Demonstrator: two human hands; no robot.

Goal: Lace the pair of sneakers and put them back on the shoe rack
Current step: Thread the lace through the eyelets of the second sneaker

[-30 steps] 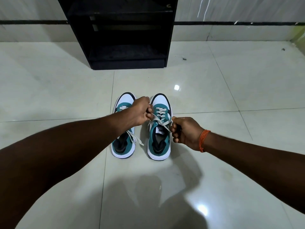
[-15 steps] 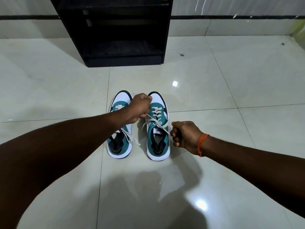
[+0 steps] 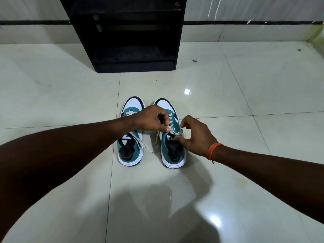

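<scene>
Glossy pale floor tiles (image 3: 228, 88) run back to a tiled wall, where a black shoe rack (image 3: 126, 32) stands with its shelves bare. Two teal-and-white sneakers sit side by side on the floor in front of it, toes toward the rack. The left hand (image 3: 150, 118) pinches the white lace (image 3: 177, 132) over the right sneaker (image 3: 172, 155); the right hand (image 3: 194, 135), with an orange wrist thread (image 3: 213, 150), pinches the same lace beside the tongue label (image 3: 171, 137), whose print is too small to read. The left sneaker (image 3: 129, 151) has loose laces trailing.

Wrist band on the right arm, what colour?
Orange wrist band, clearest in the head view.
</scene>
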